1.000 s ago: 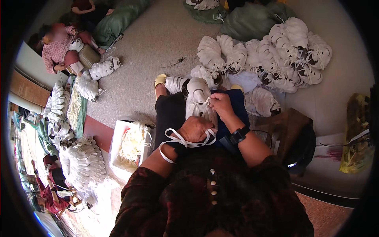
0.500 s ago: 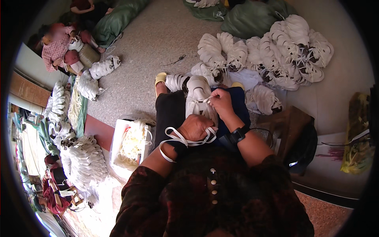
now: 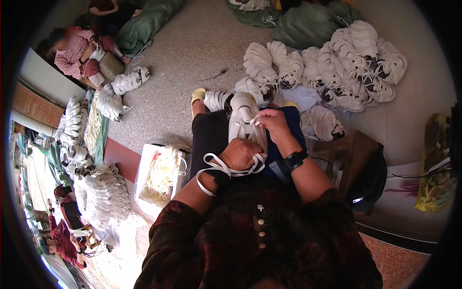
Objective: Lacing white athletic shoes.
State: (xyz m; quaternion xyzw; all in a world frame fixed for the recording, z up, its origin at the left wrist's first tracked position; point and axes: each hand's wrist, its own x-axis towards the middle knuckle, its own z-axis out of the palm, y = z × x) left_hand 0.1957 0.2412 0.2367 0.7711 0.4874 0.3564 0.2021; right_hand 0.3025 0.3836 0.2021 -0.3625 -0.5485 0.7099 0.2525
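Left hand is closed on a white lace and rests on the person's lap, just like a moment ago. The lace loops out to the left over the dark trouser leg, and its loop looks about the same as before. Just above the hand, a white shoe lies on the lap with its toe pointing away. Right hand is closed too, pinching a bit of lace at the shoe's right side; it has hardly moved. A black watch sits on that wrist. Farther right and up, a big pile of white shoes lies on the floor, the same as earlier.
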